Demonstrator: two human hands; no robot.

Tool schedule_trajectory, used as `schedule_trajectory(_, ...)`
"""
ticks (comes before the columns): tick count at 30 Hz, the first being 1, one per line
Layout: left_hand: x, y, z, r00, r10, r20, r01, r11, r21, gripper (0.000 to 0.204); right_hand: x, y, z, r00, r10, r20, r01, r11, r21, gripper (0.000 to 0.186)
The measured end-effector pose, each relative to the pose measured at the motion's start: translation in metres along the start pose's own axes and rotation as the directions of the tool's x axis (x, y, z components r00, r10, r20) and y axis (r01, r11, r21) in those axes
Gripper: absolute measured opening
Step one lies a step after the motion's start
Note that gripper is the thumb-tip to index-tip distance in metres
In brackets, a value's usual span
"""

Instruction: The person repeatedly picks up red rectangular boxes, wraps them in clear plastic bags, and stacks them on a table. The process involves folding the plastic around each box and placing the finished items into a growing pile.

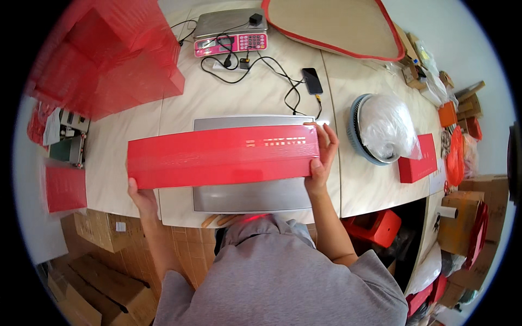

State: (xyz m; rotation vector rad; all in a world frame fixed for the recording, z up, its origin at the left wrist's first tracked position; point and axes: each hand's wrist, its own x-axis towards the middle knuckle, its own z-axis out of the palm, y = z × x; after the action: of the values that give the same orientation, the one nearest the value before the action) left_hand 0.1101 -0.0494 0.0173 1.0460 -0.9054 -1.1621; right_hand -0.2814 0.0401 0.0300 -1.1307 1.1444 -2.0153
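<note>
A long red box with shiny clear wrap and gold print near its right end is held level above a grey metal plate on the table. My left hand grips its left end from below and behind, the thumb at the lower corner; most of those fingers are hidden by the box. At the other end, my right hand is closed around the edge, thumb on the front and fingers curled over the far side. The box covers the middle of the plate.
Wrapped red boxes are stacked at the far left. Behind the plate are a pink-fronted scale, tangled black cables and a phone. To the right, a blue basket holds a clear plastic bag, beside another red box. Cardboard cartons lie lower left.
</note>
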Motion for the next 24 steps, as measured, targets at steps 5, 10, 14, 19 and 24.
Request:
schedule_trajectory(5,-0.015,-0.027,0.047,0.974,-0.051,0.22,0.056,0.998,-0.018,0.069,0.001,-0.021,-0.049,0.996,0.032,-0.079,-0.035,0.999,-0.032,0.085)
schedule_trajectory(10,-0.025,-0.035,0.071,0.933,-0.011,0.359,0.04,0.996,-0.074,0.076,0.0,-0.032,-0.065,0.993,0.058,-0.101,-0.071,0.989,-0.131,0.073)
schedule_trajectory(14,-0.001,-0.016,0.07,0.943,-0.092,0.319,0.115,0.992,-0.055,0.082,0.0,-0.029,-0.047,0.993,0.085,-0.08,-0.096,0.984,-0.148,0.073)
schedule_trajectory(19,0.023,-0.112,-0.057,0.935,-0.353,-0.035,0.345,0.884,0.316,0.06,-0.005,-0.003,0.026,0.996,0.068,0.05,-0.06,0.987,-0.148,0.073)
schedule_trajectory(24,0.008,-0.124,-0.139,0.723,-0.689,0.05,0.69,0.715,-0.115,0.027,-0.01,0.017,0.1,0.982,0.017,0.189,0.01,0.99,-0.144,0.067)
